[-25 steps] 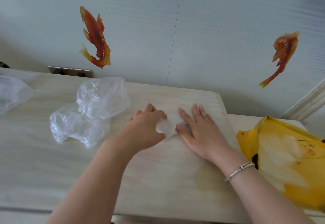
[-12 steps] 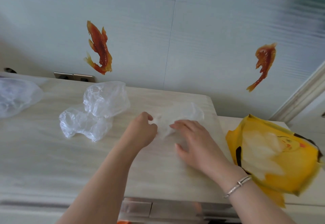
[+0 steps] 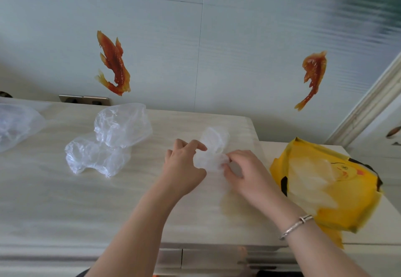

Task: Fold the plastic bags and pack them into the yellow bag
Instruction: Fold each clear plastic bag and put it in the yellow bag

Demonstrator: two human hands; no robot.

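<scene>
No words, numbers, brand names or labels can be read anywhere in the frame. The yellow bag [image 3: 338, 192] at the right edge carries only a printed cartoon face, with no lettering that shows. The two orange fish stickers on the wall, one at upper left [image 3: 113, 63] and one at upper right [image 3: 312, 77], are pictures without writing.

Bare surface [image 3: 54, 200] open in front of the crumpled clear bags [image 3: 108, 142], open strip between those bags and the left hand [image 3: 182, 168], yellow bag [image 3: 338, 189] blocking the right side, wall [image 3: 217, 48] close behind
</scene>
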